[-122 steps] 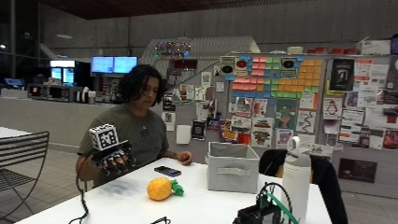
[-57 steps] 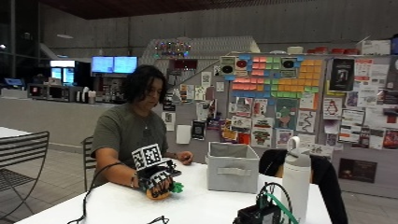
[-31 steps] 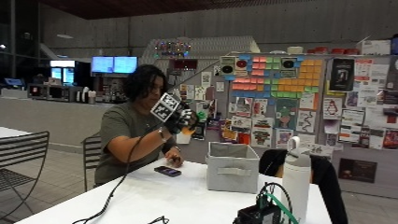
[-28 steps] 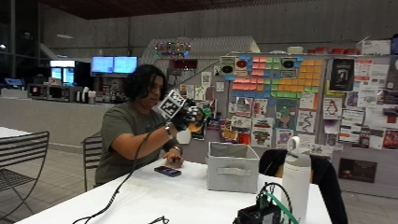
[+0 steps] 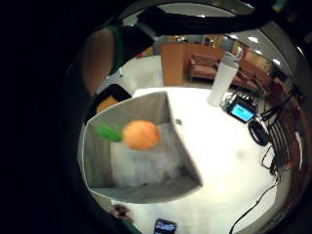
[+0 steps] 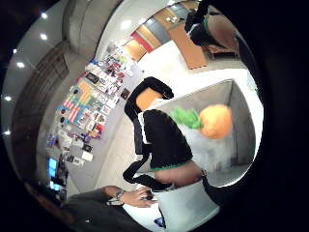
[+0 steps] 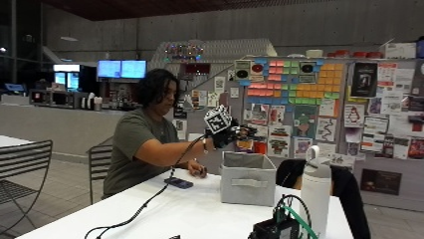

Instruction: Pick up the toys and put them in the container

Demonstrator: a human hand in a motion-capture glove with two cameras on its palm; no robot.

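my right hand is raised above the grey fabric container, which stands on the white table. the fingers are spread and hold nothing; one gloved finger shows against the container's rim in the thumb side palm view. the orange toy with green leaves is seen within the container's open mouth, against the grey inner walls; whether it is resting on the bottom i cannot tell. the same toy appears in the thumb side palm view, leaves pointing toward the gloved finger. nothing else is visible inside the container. my bare left hand rests on the table just beside the container, near a dark phone. a white bottle stands on the table on the container's other side, next to a dark device with green wiring. a black cable runs from my right hand down across the table.
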